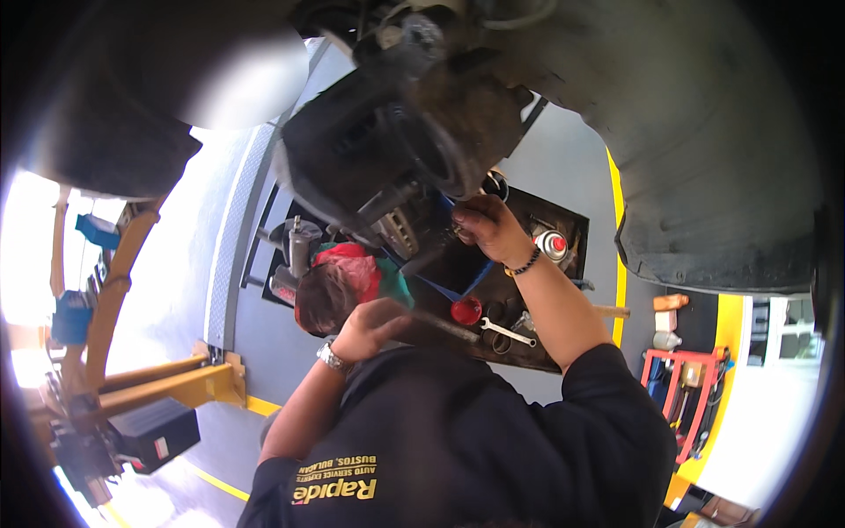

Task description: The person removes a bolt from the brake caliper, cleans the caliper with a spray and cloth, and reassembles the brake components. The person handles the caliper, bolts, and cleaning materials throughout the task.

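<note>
Up at the dark brake assembly under the vehicle, my right hand has its fingers closed in a pinch beside the metal. What they grip, if anything, is hidden. My left hand is lower, in front of my chest, its fingers smeared by motion and pointing right. A grey metal bar runs from beside those fingertips over the dark tool tray; whether the hand holds it I cannot tell. Just left of that hand lie a red cloth and a dark brown bundle.
On the tray are a combination wrench, a red cap and a spray can. A grey metal canister stands at left. Large dark vehicle parts hang overhead. A yellow lift arm is lower left; a red tool rack stands right.
</note>
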Demonstrator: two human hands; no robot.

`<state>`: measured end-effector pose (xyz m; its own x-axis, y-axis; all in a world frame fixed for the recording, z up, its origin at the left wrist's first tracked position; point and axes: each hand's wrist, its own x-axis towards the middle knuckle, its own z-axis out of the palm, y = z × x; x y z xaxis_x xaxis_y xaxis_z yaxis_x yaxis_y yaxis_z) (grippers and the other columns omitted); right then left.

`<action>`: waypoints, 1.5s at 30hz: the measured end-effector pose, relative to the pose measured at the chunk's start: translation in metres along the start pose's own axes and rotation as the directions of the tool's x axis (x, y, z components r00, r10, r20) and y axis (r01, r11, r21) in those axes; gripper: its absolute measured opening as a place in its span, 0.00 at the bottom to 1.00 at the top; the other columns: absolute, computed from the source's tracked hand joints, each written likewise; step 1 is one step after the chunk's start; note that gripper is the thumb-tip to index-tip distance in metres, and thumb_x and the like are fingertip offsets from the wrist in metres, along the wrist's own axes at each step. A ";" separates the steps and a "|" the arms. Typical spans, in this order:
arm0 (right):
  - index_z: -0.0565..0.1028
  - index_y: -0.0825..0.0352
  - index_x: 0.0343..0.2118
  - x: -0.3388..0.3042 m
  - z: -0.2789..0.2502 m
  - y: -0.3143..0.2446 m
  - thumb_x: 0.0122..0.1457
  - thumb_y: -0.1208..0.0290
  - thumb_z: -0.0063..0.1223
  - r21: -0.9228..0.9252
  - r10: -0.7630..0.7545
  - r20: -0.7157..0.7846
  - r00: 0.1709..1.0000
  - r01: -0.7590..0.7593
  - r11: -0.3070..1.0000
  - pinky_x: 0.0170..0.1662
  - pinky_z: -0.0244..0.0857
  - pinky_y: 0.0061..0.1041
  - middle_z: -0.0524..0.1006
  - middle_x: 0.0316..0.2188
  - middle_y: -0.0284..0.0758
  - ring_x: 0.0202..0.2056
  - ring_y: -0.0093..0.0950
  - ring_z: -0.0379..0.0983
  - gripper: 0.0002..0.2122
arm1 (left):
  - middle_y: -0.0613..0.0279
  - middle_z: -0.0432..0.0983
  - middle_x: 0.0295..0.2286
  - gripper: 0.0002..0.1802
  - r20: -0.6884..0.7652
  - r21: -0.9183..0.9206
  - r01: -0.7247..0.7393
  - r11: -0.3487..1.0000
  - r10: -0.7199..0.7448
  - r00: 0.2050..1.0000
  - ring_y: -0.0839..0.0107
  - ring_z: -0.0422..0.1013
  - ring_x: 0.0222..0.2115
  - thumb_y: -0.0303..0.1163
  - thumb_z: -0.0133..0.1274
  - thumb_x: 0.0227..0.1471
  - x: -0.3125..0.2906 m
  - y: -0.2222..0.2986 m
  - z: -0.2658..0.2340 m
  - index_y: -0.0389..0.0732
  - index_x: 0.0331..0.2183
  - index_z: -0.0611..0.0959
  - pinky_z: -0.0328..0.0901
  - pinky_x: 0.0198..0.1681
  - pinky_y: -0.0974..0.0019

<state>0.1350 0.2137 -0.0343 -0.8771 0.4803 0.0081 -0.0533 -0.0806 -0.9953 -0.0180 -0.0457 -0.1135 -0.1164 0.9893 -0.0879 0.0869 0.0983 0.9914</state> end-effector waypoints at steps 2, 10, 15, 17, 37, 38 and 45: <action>0.70 0.65 0.25 -0.002 0.001 0.001 0.64 0.66 0.56 0.225 0.285 -0.005 0.959 -0.277 0.934 0.23 0.50 0.21 0.63 0.17 0.26 0.19 0.17 0.58 0.12 | 0.58 0.80 0.28 0.10 -0.032 0.358 -0.230 0.905 0.258 0.966 0.66 0.78 0.30 0.30 0.65 0.53 -0.011 0.025 -0.002 0.36 0.35 0.82 0.72 0.36 0.65; 0.73 0.66 0.28 0.009 -0.006 0.013 0.64 0.64 0.55 0.156 -0.013 0.036 0.999 0.007 0.988 0.20 0.50 0.21 0.64 0.16 0.26 0.16 0.17 0.58 0.12 | 0.59 0.79 0.28 0.11 0.000 0.375 -0.278 0.885 0.300 0.954 0.60 0.77 0.28 0.34 0.67 0.50 -0.021 0.074 0.007 0.41 0.35 0.85 0.72 0.33 0.61; 0.70 0.64 0.26 -0.001 -0.003 0.010 0.62 0.67 0.53 0.281 0.292 -0.059 0.954 -0.265 0.922 0.22 0.47 0.20 0.60 0.17 0.24 0.17 0.16 0.53 0.09 | 0.59 0.79 0.27 0.11 -0.110 0.439 -0.115 0.891 0.181 0.977 0.61 0.78 0.28 0.34 0.67 0.50 -0.053 0.076 0.017 0.41 0.35 0.85 0.72 0.33 0.61; 0.70 0.63 0.26 0.002 -0.004 0.009 0.63 0.66 0.54 0.250 0.172 0.001 0.985 -0.167 0.954 0.21 0.45 0.20 0.60 0.17 0.24 0.17 0.16 0.53 0.10 | 0.59 0.79 0.27 0.11 -0.114 0.432 -0.079 0.898 0.141 0.983 0.62 0.78 0.28 0.34 0.67 0.51 -0.063 0.074 0.020 0.41 0.35 0.85 0.72 0.33 0.62; 0.69 0.62 0.25 0.006 -0.009 0.018 0.65 0.66 0.54 0.170 0.063 -0.114 0.992 -0.043 0.985 0.19 0.47 0.19 0.62 0.16 0.24 0.16 0.16 0.56 0.12 | 0.61 0.83 0.30 0.14 -0.438 0.085 0.418 0.905 -0.343 0.831 0.75 0.76 0.32 0.37 0.62 0.59 -0.154 0.030 0.004 0.36 0.40 0.84 0.70 0.39 0.68; 0.68 0.62 0.24 0.007 -0.008 0.016 0.64 0.62 0.55 0.111 -0.083 -0.058 0.995 0.089 0.990 0.21 0.46 0.21 0.61 0.16 0.24 0.16 0.17 0.53 0.14 | 0.61 0.83 0.31 0.14 -0.432 0.115 0.411 0.904 -0.327 0.840 0.75 0.76 0.33 0.37 0.61 0.59 -0.156 0.027 0.003 0.36 0.40 0.84 0.70 0.39 0.68; 0.67 0.61 0.24 0.001 -0.009 0.004 0.65 0.62 0.57 0.224 0.227 -0.084 0.970 -0.204 0.953 0.22 0.48 0.20 0.61 0.17 0.24 0.18 0.16 0.55 0.16 | 0.56 0.84 0.32 0.15 -0.514 -0.039 0.521 0.852 -0.465 0.721 0.70 0.78 0.34 0.37 0.63 0.57 -0.177 0.010 0.000 0.35 0.40 0.84 0.71 0.43 0.65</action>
<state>0.1379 0.2220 -0.0387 -0.8231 0.5208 -0.2263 0.0207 -0.3706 -0.9285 0.0035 -0.2200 -0.0876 -0.6328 0.6123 -0.4740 -0.0253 0.5954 0.8030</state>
